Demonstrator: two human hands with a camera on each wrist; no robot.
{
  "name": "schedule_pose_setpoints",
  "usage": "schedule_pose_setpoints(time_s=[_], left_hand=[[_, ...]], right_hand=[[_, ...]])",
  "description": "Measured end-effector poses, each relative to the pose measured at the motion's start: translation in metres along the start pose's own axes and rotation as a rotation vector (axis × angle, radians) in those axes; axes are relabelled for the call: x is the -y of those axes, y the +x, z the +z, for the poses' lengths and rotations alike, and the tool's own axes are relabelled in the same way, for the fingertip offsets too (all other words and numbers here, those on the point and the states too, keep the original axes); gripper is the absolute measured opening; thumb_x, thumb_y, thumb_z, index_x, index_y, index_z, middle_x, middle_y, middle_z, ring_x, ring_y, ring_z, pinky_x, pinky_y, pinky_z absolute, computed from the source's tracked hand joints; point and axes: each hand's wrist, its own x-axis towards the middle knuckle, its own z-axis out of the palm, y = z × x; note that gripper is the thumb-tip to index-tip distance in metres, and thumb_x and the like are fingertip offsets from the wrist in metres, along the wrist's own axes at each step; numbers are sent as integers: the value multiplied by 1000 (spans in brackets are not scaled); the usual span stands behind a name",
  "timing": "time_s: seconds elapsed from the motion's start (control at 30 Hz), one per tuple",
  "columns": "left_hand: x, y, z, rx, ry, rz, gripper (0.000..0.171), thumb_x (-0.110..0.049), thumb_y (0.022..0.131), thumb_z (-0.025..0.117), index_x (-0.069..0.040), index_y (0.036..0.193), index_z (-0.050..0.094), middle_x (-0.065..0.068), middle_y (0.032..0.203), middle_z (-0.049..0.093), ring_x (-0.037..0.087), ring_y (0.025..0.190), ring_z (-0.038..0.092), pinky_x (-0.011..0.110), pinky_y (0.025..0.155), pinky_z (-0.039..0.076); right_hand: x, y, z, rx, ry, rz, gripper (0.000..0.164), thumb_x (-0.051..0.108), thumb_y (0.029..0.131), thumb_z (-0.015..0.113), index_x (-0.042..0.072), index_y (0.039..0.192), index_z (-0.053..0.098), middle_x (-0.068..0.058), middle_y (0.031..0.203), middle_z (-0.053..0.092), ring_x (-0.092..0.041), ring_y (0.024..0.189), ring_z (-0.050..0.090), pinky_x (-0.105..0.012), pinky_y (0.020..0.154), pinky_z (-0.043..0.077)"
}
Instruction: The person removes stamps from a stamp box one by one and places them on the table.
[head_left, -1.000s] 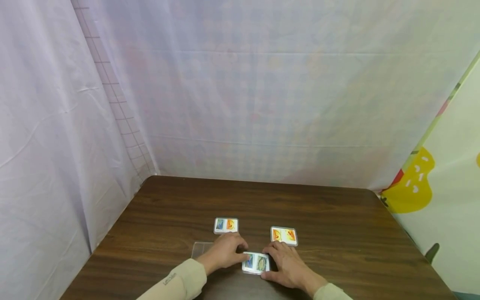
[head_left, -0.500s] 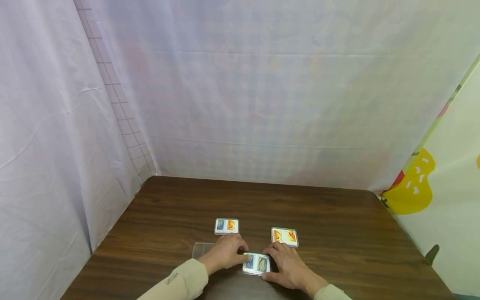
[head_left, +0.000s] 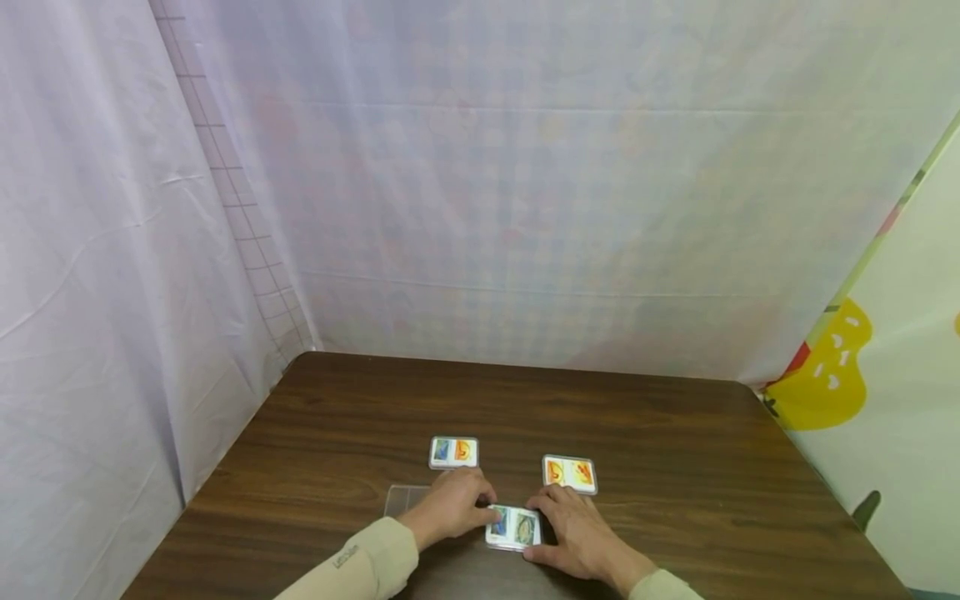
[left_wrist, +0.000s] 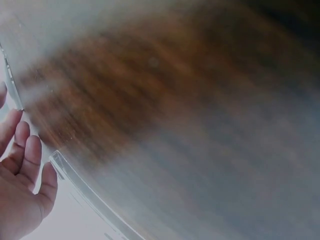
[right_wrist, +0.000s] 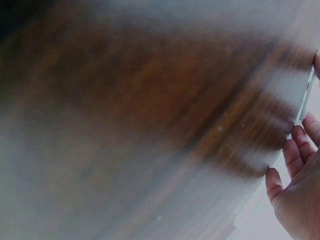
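Head view: a pale curtain (head_left: 510,183) hangs behind a brown table (head_left: 337,417); over its near part reach the left hand (head_left: 453,504), thumb at the left end of a cased card (head_left: 513,527), and the right hand (head_left: 573,529), thumb and forefinger spread about the card's right end; whether either pinches or only touches, I cannot tell. That card sits between both hands, long axis running left to right, right end slightly nearer the wearer. Beyond lie another left card (head_left: 453,452) and right card (head_left: 567,473), likewise lengthwise across
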Motion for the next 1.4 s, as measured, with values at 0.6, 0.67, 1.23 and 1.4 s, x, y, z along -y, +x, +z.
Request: schedule_pose_setpoints(time_s=[0.6,0.67,1.23,1.4], left_hand=[[-3,2,-2,-33,-24,-18,18,-36,81,80,-20,88,74,-14,78,54,1,75,51,23,73,43],[-3,2,-2,-42,-31,-17,17,-34,80,81,-20,87,73,-14,78,53,1,74,50,23,71,43],[-4,3,-8,-49,-339,-47,7,-11,83,77,-13,83,71,-12,79,57,1,73,52,22,70,47],[-2,3,-9,-39,-409,-86,5,-12,83,76,-12,83,71,-12,80,58,1,73,52,21,70,47]], right_hand=[[-1,0,0,-3,-15,-8,63,61,82,70,11,121,62,-4,122,53,-29,112,53,-55,90,41],[-1,0,0,-5,-14,-8,63,61,82,70,11,121,62,-3,122,53,-29,112,53,-55,90,41],[0,-1,1,-13,-16,-8,62,58,82,72,12,121,62,-4,122,53,-29,113,53,-54,91,41],[0,-1,1,-20,-18,-15,62,58,82,72,12,121,62,-3,122,54,-28,112,53,-54,91,41]])
